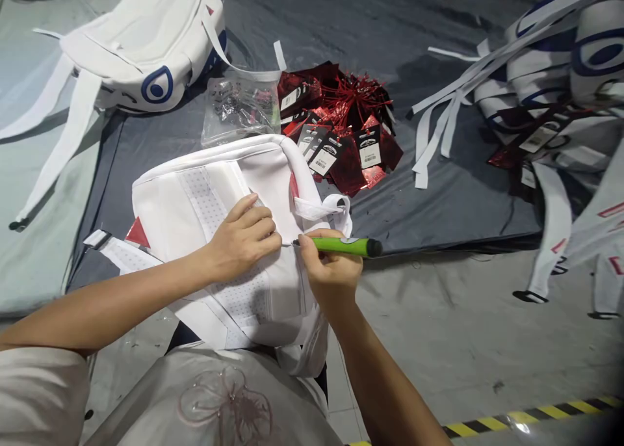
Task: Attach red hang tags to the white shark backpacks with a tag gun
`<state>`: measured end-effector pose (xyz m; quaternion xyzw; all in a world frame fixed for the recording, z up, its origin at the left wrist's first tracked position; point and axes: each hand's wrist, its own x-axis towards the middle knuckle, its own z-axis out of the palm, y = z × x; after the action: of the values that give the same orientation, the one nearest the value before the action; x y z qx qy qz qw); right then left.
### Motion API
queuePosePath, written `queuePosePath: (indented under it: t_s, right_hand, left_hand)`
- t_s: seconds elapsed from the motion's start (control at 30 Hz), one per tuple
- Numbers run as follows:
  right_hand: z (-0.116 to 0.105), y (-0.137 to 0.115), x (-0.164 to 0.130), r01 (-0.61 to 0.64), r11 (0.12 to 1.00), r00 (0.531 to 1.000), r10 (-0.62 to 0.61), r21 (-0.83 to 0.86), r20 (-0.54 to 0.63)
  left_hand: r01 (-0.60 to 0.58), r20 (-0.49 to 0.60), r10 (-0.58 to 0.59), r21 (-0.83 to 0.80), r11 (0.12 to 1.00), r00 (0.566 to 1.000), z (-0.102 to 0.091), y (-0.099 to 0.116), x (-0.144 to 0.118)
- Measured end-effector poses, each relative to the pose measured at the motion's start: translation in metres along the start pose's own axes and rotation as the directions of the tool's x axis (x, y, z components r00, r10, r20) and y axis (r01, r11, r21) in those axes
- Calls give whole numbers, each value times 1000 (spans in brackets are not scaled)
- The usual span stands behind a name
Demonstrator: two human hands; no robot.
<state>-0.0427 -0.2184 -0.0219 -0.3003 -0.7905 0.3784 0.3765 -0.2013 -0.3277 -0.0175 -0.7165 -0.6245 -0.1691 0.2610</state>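
A person's left hand (246, 235) presses flat, fingers curled, on the back panel of a white backpack (209, 238) lying in the lap and on the floor edge, w/ its top handle toward the dark mat (439, 192). The right hand (329, 270) is closed round a green pen-like tool (344, 245), tip touching the pack just beside the left fingertips. Beyond the pack, on the mat: a pile of red hang tags (341, 134) and a clear plastic bag (238, 108). Another white backpack (146, 43) lies at upper left; more packs & loose straps (550, 75) at right.
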Motion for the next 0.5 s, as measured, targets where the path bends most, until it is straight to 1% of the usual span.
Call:
queuePosePath:
  t_s: [0.07, 0.17, 0.27, 0.3, 0.33, 0.4, 0.47, 0.5]
  right_hand:
    - [1, 3, 1, 70, 994, 998, -69, -86, 9]
    - [1, 6, 0, 162, 969, 986, -167, -185, -10]
    - [-2, 6, -4, 253, 925, 966, -258, -283, 21]
    - [-4, 7, -4, 274, 906, 960, -276, -322, 39]
    - [-5, 10, -4, 272, 894, 960, -280, -355, 30]
    - [-6, 19, 0, 267, 890, 961, -277, -369, 28]
    - [-4, 31, 6, 329, 877, 943, -322, -349, 81]
    - [-4, 36, 8, 341, 875, 940, -329, -343, 95]
  left_hand:
    - [-3, -10, 3, -15, 1000, 1000, 2, -2, 1]
    - [2, -15, -2, -20, 1000, 1000, 6, -3, 1]
    - [12, -67, -17, -66, 998, 998, 6, 0, 2]
    - [7, -89, -15, -85, 996, 996, 7, 1, 2]
    - [-3, -99, -6, -99, 995, 995, 8, 1, 2]
    - [-21, -92, 12, -88, 996, 996, 11, -2, 2]
    - [-26, -77, 22, -52, 998, 997, 15, -5, 2]
    - [-24, -70, 21, -36, 999, 997, 16, -6, 3]
